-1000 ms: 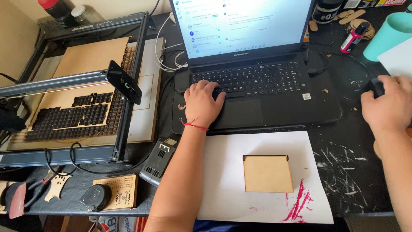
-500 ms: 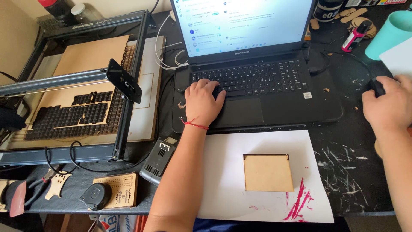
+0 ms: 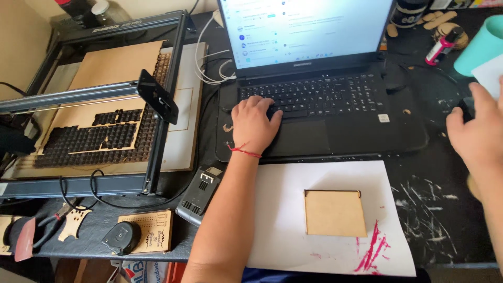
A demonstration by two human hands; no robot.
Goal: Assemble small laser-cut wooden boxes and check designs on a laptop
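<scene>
My left hand (image 3: 255, 124) rests on the left side of a black laptop's keyboard (image 3: 319, 94), fingers curled over the keys, a red string around the wrist. The laptop screen (image 3: 306, 29) is lit with a light page. My right hand (image 3: 479, 133) lies at the right edge of the desk over a dark mouse (image 3: 465, 109), which it mostly hides. In front of the laptop a small square wooden box (image 3: 335, 212) sits on a white sheet of paper (image 3: 283, 209) smeared with pink paint at its lower right.
A laser cutter frame (image 3: 99, 99) with a cut wooden board stands at the left. Near the front left lie a black controller (image 3: 199, 194), a tape measure (image 3: 121, 237), a wooden plaque (image 3: 154, 236) and pliers. A teal cup (image 3: 479, 44) and a marker stand at the back right.
My right hand has shifted slightly on the mouse. The left hand stays on the keyboard.
</scene>
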